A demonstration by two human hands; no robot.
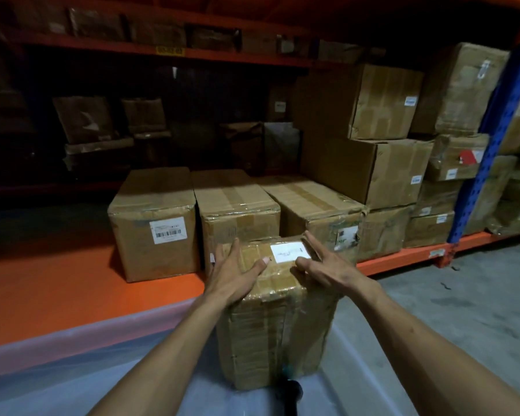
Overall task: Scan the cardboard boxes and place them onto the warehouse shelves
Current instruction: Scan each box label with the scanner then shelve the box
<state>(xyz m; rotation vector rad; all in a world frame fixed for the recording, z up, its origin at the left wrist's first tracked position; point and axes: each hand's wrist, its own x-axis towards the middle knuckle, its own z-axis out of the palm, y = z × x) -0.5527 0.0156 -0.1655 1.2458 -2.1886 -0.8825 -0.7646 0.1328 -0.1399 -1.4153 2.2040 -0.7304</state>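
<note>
Our left hand (233, 273) and right hand (327, 265) rest flat, fingers spread, gripping nothing, atop a tape-wrapped cardboard box (275, 319) standing before the orange shelf (72, 292). It looks stiff, slick, probably heavy; we'd grasp opposite sides low.

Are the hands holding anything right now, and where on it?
Both touch the taped cardboard box: left hand flat on its top left edge, right hand on its top right. Fingers spread, no closed grip.
</note>
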